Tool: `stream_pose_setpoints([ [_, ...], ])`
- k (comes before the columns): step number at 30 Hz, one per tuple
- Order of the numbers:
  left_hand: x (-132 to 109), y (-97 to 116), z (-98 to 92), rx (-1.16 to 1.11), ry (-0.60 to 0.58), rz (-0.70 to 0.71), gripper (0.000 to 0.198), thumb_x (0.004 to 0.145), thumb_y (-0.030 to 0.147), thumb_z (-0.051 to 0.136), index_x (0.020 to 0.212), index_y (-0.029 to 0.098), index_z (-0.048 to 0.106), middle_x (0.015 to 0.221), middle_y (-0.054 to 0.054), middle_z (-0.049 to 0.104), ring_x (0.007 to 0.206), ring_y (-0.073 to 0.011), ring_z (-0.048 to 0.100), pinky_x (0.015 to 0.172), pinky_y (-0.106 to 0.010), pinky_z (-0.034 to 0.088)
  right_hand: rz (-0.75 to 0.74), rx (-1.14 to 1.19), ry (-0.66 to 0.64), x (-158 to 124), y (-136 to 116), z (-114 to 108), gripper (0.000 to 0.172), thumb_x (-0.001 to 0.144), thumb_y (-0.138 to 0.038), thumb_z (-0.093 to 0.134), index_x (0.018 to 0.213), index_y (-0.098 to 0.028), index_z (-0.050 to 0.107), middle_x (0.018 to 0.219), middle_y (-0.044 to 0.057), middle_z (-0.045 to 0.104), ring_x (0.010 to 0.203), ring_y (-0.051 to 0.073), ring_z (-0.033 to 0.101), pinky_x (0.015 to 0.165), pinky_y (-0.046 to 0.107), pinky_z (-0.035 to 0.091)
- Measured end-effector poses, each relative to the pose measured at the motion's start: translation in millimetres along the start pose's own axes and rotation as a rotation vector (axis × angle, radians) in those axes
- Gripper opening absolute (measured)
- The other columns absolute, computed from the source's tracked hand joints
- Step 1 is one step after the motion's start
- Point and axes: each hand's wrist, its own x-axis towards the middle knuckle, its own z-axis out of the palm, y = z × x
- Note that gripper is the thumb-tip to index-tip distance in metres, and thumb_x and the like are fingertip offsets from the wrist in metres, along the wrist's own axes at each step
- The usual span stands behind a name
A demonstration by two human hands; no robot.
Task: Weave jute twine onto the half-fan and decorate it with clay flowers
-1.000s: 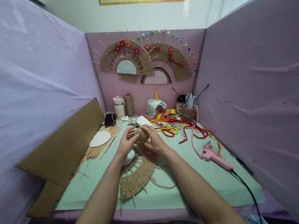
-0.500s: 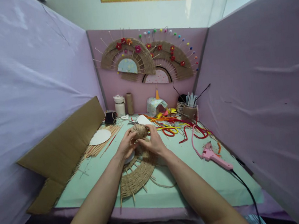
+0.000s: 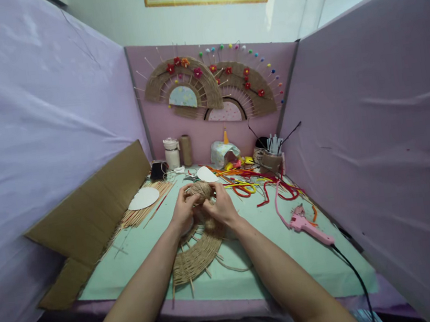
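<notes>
Both of my hands are closed around a ball of brown twine (image 3: pixel 200 190) held just above the green table mat. My left hand (image 3: pixel 182 211) grips its left side and my right hand (image 3: pixel 220 206) grips its right side, fingers curled over the top. Under my wrists lies a half-woven twine fan (image 3: pixel 196 256) with thin sticks poking out of its rim. A loose strand of twine (image 3: pixel 232 267) trails from the fan toward the table's near edge.
A pink glue gun (image 3: pixel 306 225) with a black cord lies at the right. Coloured ribbons (image 3: pixel 259 182), a pot of sticks (image 3: pixel 272 157), a white jar (image 3: pixel 171 153) and a twine spool (image 3: pixel 186 149) stand at the back. Cardboard (image 3: pixel 87 214), wooden sticks (image 3: pixel 142 213) and a white disc (image 3: pixel 144 198) are at left.
My hands have drawn slightly closer together on the twine ball and shifted a little toward me over the woven fan. Nothing else on the table moved.
</notes>
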Motion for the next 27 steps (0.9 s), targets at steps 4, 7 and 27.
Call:
stream_pose_setpoints([
  [4,4.3,-9.3,-4.3,0.060,-0.003,0.047,0.049,0.065,0.023,0.071,0.110,0.024,0.052,0.099,-0.001,0.061,0.085,-0.0171,0.062,0.070,-0.030,0.053,0.007,-0.021,0.012,-0.7,-0.7,0.0,0.041,0.072,-0.021,0.056,0.112,-0.017,0.049,0.105,0.010,0.057,0.097,0.023,0.056,0.087,0.040,0.050],
  [7,5.6,-13.0,-5.8,0.097,-0.018,0.083,0.047,0.066,0.021,0.069,0.109,0.024,0.053,0.099,-0.001,0.061,0.087,-0.0173,0.062,0.073,-0.030,0.053,0.021,-0.039,0.009,-0.6,-1.2,-1.0,0.039,0.071,-0.018,0.053,0.110,-0.017,0.049,0.102,0.009,0.057,0.095,0.023,0.056,0.086,0.040,0.050],
  [27,5.4,1.2,-6.5,-0.117,0.017,-0.137,0.044,0.064,0.017,0.065,0.104,0.025,0.050,0.095,0.001,0.062,0.079,-0.0144,0.062,0.067,-0.028,0.055,-0.030,0.096,-0.054,4.3,9.6,-3.8,0.043,0.076,-0.019,0.056,0.119,-0.020,0.051,0.113,0.010,0.058,0.103,0.021,0.059,0.089,0.038,0.053],
])
